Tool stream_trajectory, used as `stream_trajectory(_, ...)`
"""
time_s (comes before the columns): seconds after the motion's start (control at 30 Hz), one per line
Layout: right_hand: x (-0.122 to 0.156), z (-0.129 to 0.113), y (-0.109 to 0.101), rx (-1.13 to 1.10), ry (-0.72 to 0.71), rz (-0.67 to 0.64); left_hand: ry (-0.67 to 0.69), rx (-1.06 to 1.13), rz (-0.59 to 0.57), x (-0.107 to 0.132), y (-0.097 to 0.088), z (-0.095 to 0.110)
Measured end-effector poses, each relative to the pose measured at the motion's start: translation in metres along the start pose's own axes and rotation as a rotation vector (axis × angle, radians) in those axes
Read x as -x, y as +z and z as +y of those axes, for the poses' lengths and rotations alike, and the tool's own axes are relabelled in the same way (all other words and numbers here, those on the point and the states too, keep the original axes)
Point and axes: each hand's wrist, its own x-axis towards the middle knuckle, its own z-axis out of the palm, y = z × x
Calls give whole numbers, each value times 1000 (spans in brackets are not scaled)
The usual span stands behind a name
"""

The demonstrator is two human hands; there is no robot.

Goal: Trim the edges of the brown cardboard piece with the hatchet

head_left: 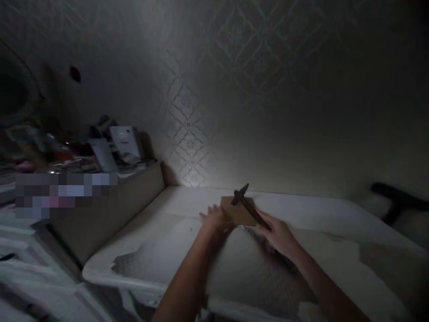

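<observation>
My right hand (279,233) is wrapped round the handle of a hammer (256,215). The hammer's dark head sits over the upper middle of a thin brown board (246,218), and I cannot tell whether it touches. A faint row of small marks or pieces shows on the board beside the head, too small to name. At the board's left edge lies my left hand (214,218), its visible fingers spread; its thumb side is partly hidden. The board rests on a white table (194,232) with a worn, patterned covering.
A white dresser (144,192) adjoins the table's left side, crowded with small items and a white box (125,141). Behind the table rises a patterned wall (189,143). A dark T-shaped object (398,201), blurred, is at the right edge.
</observation>
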Motion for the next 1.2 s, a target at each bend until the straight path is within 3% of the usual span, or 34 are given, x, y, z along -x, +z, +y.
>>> stream_trajectory(0.4, -3, 7, 6, -21, 34, -50, -1, 9, -2, 6, -3, 1)
stream_trajectory(1.2, -4, 0, 5, -40, 39, -33, 7, 2, 9, 2, -1, 0)
